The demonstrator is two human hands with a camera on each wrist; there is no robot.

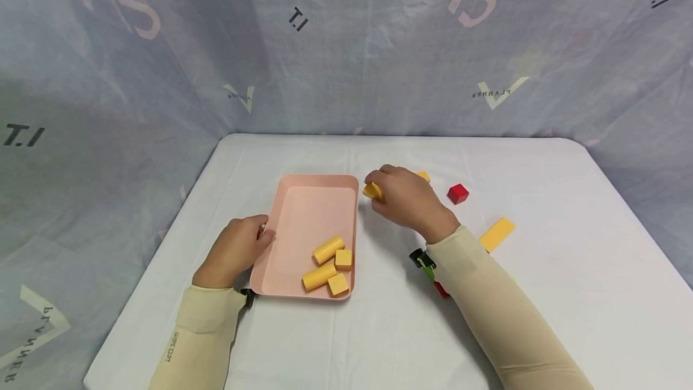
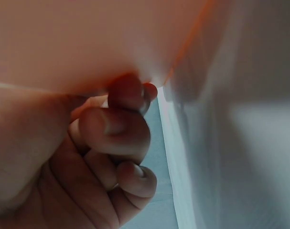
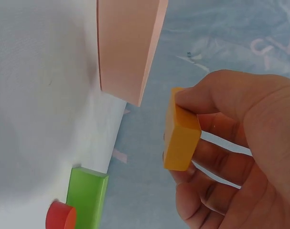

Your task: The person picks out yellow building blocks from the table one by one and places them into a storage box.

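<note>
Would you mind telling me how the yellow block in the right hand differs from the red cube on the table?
The yellow block is pinched by the right hand beside the pink tray; the red cube lies untouched on the white table. The yellow block is yellow, the red cube red. The yellow block looks flatter, a slab, while the red cube is cubic. Both are plain solid-coloured blocks outside the tray.

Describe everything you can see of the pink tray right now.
The pink tray is a shallow rectangle with rounded corners and a raised rim, plastic-looking and matte. It lies flat on the white table, left of centre. Two yellow cylinders and two yellow cubes sit in its near right corner. The left hand grips its left rim.
</note>
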